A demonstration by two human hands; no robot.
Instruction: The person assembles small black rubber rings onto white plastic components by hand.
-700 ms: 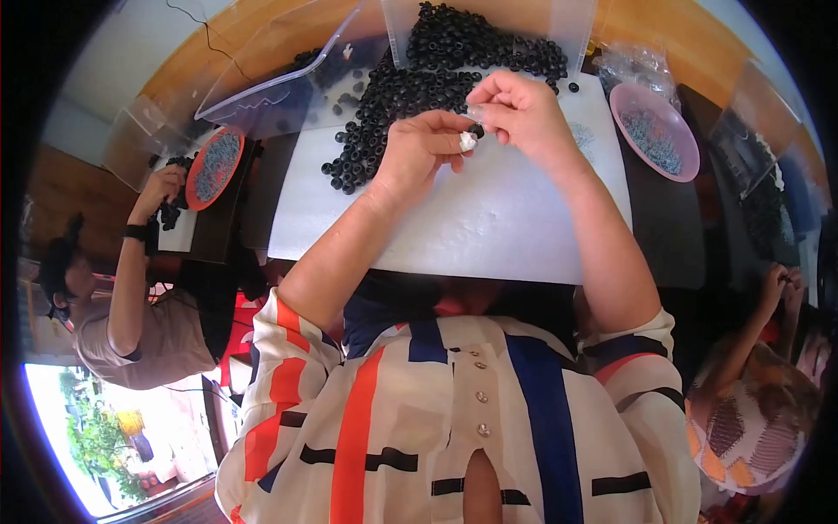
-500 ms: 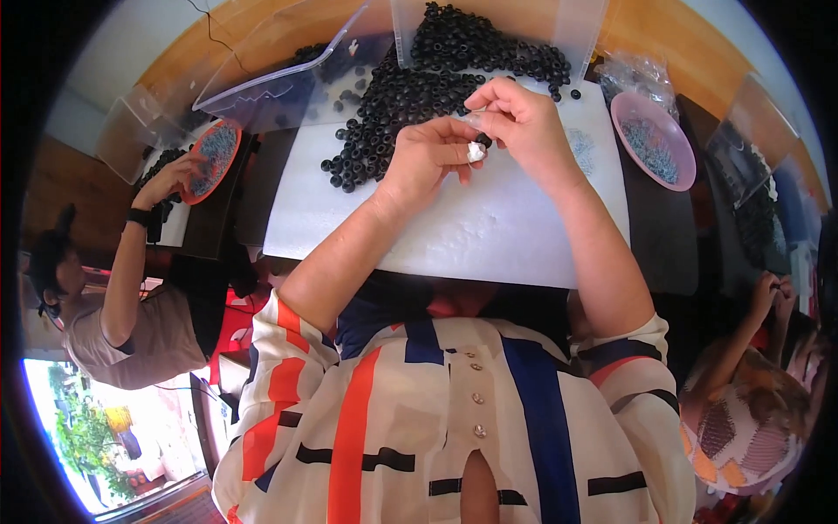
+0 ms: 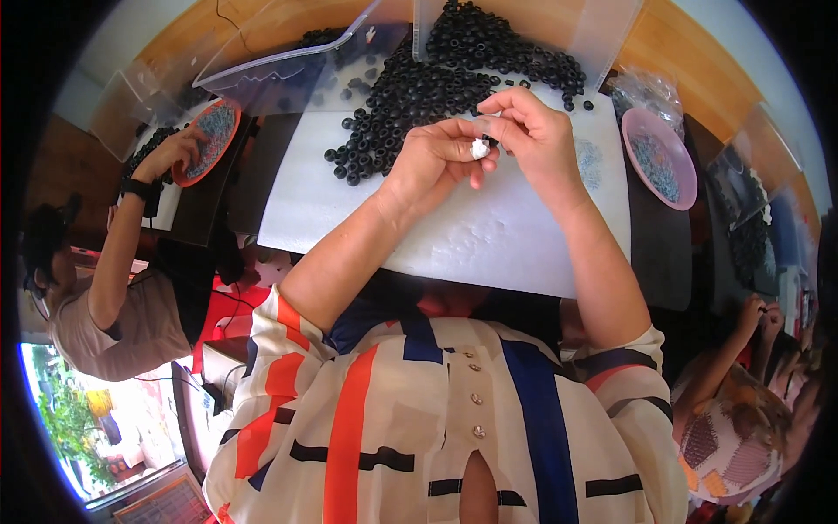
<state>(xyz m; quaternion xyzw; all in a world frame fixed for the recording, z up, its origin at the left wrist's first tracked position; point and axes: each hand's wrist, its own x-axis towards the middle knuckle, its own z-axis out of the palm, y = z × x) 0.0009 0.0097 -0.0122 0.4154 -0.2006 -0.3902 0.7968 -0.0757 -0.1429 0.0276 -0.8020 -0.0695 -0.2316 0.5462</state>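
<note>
Both my hands meet over the white foam sheet (image 3: 454, 244), just right of a pile of small round black pieces with holes (image 3: 419, 100). Between the thumb and fingers of my left hand (image 3: 428, 162) is one such black piece (image 3: 491, 141), mostly covered by fingers. A white wrapping (image 3: 479, 148) sits at that thumb's tip. My right hand (image 3: 539, 140) is closed in a pinch against the piece; whatever its fingertips hold is too small to make out.
Fine bluish bits (image 3: 589, 164) lie on the sheet's right part. A pink bowl (image 3: 686, 194) of similar bits stands at right. Clear plastic bins (image 3: 602, 39) border the far side. At left, a co-worker's hand (image 3: 170, 153) reaches to an orange bowl (image 3: 234, 122); another person's hands (image 3: 758, 319) work at far right.
My hands stay together at the black piece, with small finger shifts; the right fingertips have come down closer over it. The view has shifted slightly. At left, the co-worker's hand has shifted at the orange bowl.
</note>
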